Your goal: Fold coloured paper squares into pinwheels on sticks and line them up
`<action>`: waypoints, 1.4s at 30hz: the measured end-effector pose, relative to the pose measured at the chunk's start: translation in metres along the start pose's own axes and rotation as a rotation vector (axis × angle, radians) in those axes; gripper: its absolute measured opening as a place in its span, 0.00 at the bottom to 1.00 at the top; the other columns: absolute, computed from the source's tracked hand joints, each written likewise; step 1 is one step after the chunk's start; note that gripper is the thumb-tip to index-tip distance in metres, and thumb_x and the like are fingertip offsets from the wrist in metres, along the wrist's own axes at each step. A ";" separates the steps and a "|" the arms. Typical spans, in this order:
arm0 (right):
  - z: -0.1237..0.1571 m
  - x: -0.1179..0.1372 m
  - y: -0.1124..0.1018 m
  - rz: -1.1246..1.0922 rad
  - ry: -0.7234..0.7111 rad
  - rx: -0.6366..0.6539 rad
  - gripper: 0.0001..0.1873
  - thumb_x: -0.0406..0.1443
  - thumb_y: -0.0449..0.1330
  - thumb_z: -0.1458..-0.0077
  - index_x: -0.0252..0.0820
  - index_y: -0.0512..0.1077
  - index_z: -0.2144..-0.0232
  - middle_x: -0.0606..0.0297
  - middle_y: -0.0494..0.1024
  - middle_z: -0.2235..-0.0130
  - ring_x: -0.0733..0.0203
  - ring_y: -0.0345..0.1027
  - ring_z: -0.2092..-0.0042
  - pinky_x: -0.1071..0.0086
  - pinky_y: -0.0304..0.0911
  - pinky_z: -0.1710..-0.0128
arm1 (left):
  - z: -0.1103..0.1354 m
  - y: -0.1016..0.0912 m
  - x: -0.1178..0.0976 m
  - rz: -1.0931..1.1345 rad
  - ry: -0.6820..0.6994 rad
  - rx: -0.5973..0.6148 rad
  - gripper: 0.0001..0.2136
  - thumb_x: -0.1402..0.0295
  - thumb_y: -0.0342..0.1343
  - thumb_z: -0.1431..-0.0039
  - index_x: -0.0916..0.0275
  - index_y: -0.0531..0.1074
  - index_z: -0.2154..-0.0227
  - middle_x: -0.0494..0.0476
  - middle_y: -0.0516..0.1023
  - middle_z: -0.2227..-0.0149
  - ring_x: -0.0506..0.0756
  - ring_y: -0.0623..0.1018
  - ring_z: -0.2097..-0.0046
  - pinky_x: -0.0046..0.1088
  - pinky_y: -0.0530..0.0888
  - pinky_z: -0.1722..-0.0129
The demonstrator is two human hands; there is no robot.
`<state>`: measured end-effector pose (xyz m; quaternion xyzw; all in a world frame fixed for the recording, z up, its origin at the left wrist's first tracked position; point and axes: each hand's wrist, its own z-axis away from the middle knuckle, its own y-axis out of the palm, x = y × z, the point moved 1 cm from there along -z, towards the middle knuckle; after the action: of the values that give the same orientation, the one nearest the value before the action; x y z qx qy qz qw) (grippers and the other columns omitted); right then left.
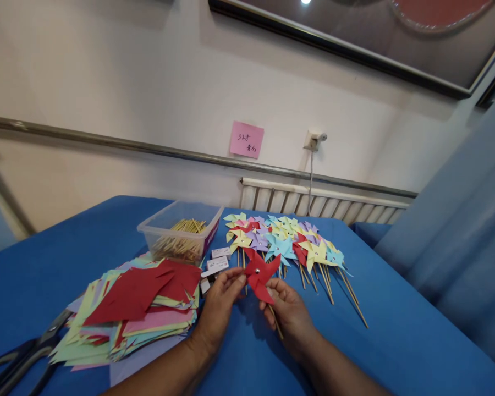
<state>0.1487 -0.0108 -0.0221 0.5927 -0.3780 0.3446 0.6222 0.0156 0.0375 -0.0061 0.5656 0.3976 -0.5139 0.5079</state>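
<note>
A red paper pinwheel [260, 271] on a thin wooden stick is held up between my two hands, a silvery pin at its centre. My left hand [224, 300] pinches the pinwheel's left blade between thumb and fingertips. Closed around the lower right, my right hand [287, 308] grips it by a blade and the stick [277, 323], whose lower end sticks out below the fingers. Just behind lie many finished pinwheels [280, 246] in yellow, blue, purple and red. Small white boxes [216, 265] sit beyond my left hand.
Cut coloured paper sheets [144, 313] are piled at the left, with large dark-handled scissors [37, 347] beside them. Behind the pile, a clear plastic box [177, 231] holds wooden sticks. A blue cloth [379, 352] covers the table, which stands near a wall with a radiator [313, 199].
</note>
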 end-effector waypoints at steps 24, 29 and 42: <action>0.000 -0.005 -0.002 -0.063 -0.040 0.056 0.16 0.44 0.63 0.49 0.38 0.67 0.75 0.73 0.68 0.83 0.75 0.51 0.88 0.80 0.47 0.89 | 0.013 0.010 -0.002 -0.193 0.160 0.111 0.06 0.65 0.60 0.53 0.62 0.73 0.75 0.49 0.75 0.76 0.51 0.72 0.73 0.24 0.68 0.71; 0.000 -0.004 -0.003 -0.061 -0.022 0.047 0.16 0.45 0.64 0.50 0.38 0.66 0.74 0.73 0.69 0.82 0.76 0.51 0.88 0.80 0.48 0.89 | 0.009 0.006 0.000 -0.050 0.099 0.077 0.11 0.63 0.62 0.54 0.63 0.74 0.67 0.55 0.79 0.67 0.54 0.76 0.64 0.27 0.70 0.64; 0.001 -0.015 -0.001 0.038 0.036 0.092 0.19 0.46 0.66 0.53 0.38 0.65 0.74 0.71 0.72 0.81 0.74 0.57 0.87 0.80 0.52 0.89 | 0.008 0.008 -0.008 0.121 0.000 0.109 0.12 0.59 0.63 0.57 0.63 0.77 0.72 0.53 0.78 0.80 0.56 0.77 0.75 0.29 0.71 0.74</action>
<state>0.1425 -0.0118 -0.0359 0.6071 -0.3614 0.3839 0.5945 0.0207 0.0288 0.0030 0.6154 0.3343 -0.5030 0.5065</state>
